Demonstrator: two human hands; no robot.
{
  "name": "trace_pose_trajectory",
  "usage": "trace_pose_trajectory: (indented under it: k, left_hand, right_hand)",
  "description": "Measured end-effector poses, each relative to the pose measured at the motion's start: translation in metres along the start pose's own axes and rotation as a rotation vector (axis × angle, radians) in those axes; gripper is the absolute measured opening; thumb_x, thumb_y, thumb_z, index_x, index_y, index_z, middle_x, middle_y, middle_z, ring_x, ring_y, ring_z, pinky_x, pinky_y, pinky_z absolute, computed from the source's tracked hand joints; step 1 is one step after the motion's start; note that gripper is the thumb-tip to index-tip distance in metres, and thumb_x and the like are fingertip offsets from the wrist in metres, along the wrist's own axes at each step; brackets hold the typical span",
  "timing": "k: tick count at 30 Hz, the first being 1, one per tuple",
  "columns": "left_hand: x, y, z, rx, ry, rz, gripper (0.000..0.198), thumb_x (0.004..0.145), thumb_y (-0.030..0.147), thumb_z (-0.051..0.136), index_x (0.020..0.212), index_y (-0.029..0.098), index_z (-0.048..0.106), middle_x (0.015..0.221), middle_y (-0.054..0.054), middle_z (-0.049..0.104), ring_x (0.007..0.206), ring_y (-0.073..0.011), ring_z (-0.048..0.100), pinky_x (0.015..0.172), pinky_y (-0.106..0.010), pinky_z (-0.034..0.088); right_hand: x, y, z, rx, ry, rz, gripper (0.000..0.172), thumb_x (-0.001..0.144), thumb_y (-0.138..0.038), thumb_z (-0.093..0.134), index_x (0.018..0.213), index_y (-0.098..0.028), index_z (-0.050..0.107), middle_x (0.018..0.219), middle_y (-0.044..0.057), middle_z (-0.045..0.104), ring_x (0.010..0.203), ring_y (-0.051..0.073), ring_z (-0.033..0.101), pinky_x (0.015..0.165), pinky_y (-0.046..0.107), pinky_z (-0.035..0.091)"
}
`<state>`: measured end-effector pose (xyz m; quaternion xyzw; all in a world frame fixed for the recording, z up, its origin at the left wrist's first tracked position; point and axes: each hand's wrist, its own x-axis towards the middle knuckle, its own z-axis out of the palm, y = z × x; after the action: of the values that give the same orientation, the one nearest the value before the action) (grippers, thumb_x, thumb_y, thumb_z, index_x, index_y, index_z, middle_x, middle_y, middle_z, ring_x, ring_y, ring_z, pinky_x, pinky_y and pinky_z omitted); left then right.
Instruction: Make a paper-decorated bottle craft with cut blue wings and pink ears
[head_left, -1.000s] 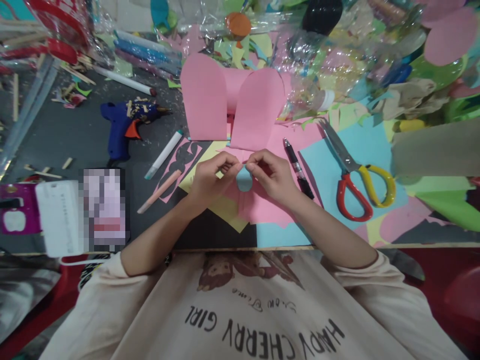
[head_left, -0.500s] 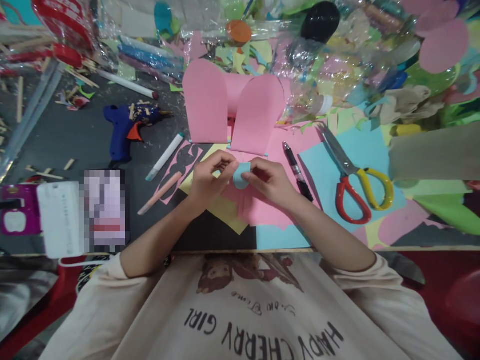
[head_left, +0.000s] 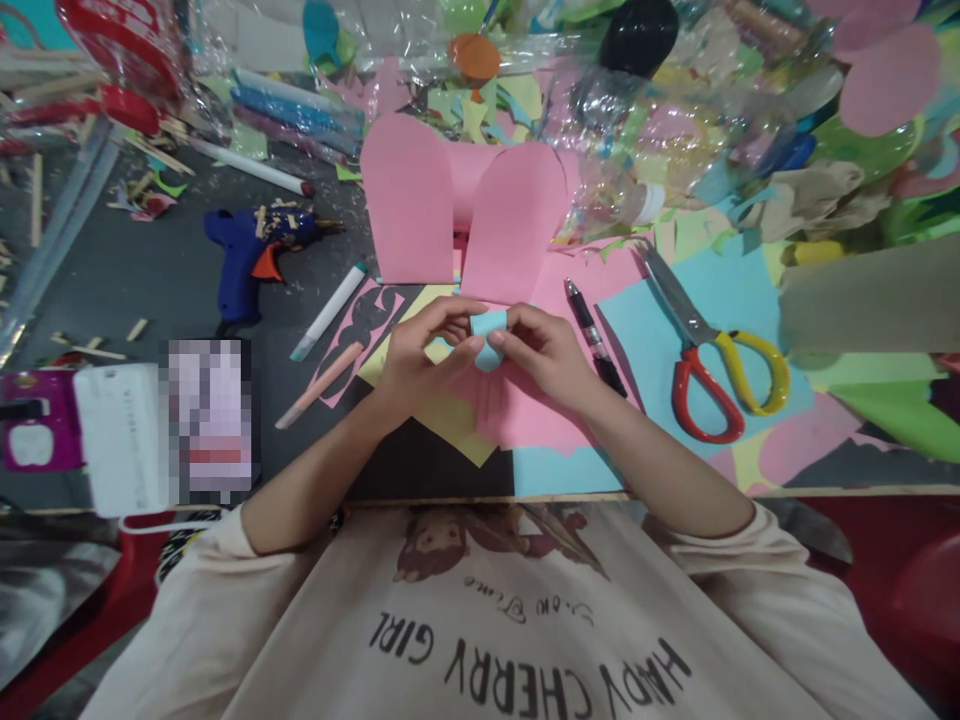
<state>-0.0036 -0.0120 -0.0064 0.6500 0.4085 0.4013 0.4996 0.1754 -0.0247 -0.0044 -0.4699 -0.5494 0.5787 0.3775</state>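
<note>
Between my two hands is a small light-blue piece of paper (head_left: 489,324), its upper edge straight and its lower edge rounded. My left hand (head_left: 427,350) pinches its left side between thumb and fingers. On the right side, my right hand (head_left: 544,350) grips it the same way, and both thumbs lie on its near face. Beneath the hands is a pink paper sheet (head_left: 551,425). Just beyond them stands a pink paper shape with two rounded flaps (head_left: 412,210). A black pen (head_left: 592,335) lies to the right of my right hand.
Scissors (head_left: 701,335) with red and yellow handles lie on blue paper at the right. On the left are a blue glue gun (head_left: 244,250), a marker (head_left: 328,312), and a pixelated box-like item (head_left: 214,420). Plastic bottles (head_left: 607,195) and paper scraps crowd the back.
The blue paper has moved slightly away from me and its top edge now looks folded or curled. My thumbs have shifted closer together on it.
</note>
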Motion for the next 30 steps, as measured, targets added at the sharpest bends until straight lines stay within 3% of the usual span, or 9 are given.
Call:
trace_pose_trajectory:
  k: [7, 12, 15, 21, 27, 30]
  left_hand:
    - [0.0004, 0.0033, 0.0004, -0.025, -0.015, -0.032, 0.039, 0.086, 0.055, 0.061, 0.101, 0.020, 0.066, 0.093, -0.006, 0.069, 0.080, -0.0154, 0.064, 0.072, -0.027, 0.053]
    - [-0.0003, 0.0047, 0.0004, -0.034, -0.007, -0.001, 0.031, 0.090, 0.049, 0.057, 0.102, 0.021, 0.066, 0.093, -0.005, 0.070, 0.078, -0.0140, 0.065, 0.069, -0.025, 0.053]
    - [0.0004, 0.0033, 0.0008, -0.002, 0.004, -0.004, 0.031, 0.089, 0.050, 0.057, 0.098, 0.022, 0.066, 0.094, -0.005, 0.071, 0.082, -0.0153, 0.067, 0.073, -0.026, 0.055]
    - [0.0021, 0.0026, 0.0014, -0.008, 0.006, 0.044, 0.034, 0.089, 0.053, 0.058, 0.093, 0.020, 0.067, 0.090, -0.005, 0.072, 0.078, -0.0151, 0.068, 0.067, -0.027, 0.055]
    - [0.0047, 0.0015, 0.0043, -0.055, 0.111, -0.109, 0.021, 0.084, 0.042, 0.065, 0.084, 0.021, 0.068, 0.088, -0.004, 0.072, 0.081, -0.0155, 0.068, 0.074, -0.028, 0.055]
    - [0.0069, 0.0005, 0.0059, -0.101, 0.147, -0.138, 0.011, 0.080, 0.032, 0.069, 0.081, 0.021, 0.068, 0.086, -0.002, 0.072, 0.080, -0.0142, 0.068, 0.075, -0.027, 0.055]
  right_hand:
    - [0.0003, -0.0005, -0.0001, 0.077, -0.029, -0.015, 0.048, 0.083, -0.065, 0.059, 0.068, -0.021, 0.045, 0.063, -0.005, 0.041, 0.059, 0.010, 0.040, 0.057, 0.026, 0.035]
    - [0.0008, -0.0033, -0.0006, 0.073, -0.036, -0.009, 0.050, 0.083, -0.066, 0.059, 0.066, -0.021, 0.044, 0.060, -0.006, 0.042, 0.057, 0.009, 0.041, 0.055, 0.025, 0.036]
    - [0.0008, -0.0046, -0.0009, 0.066, -0.039, -0.015, 0.050, 0.082, -0.066, 0.059, 0.066, -0.021, 0.045, 0.061, -0.005, 0.045, 0.058, 0.010, 0.043, 0.055, 0.025, 0.036]
    - [0.0006, -0.0051, -0.0024, 0.018, -0.064, -0.028, 0.051, 0.082, -0.066, 0.059, 0.063, -0.021, 0.045, 0.059, -0.005, 0.042, 0.056, 0.010, 0.041, 0.054, 0.026, 0.035]
    - [-0.0007, -0.0045, -0.0012, 0.146, -0.057, -0.087, 0.046, 0.091, -0.059, 0.051, 0.066, -0.020, 0.054, 0.063, -0.002, 0.052, 0.059, 0.011, 0.049, 0.058, 0.027, 0.042]
    - [-0.0006, -0.0021, -0.0006, 0.195, -0.017, -0.073, 0.036, 0.089, -0.054, 0.059, 0.077, -0.020, 0.056, 0.065, -0.004, 0.051, 0.059, 0.009, 0.048, 0.057, 0.025, 0.041]
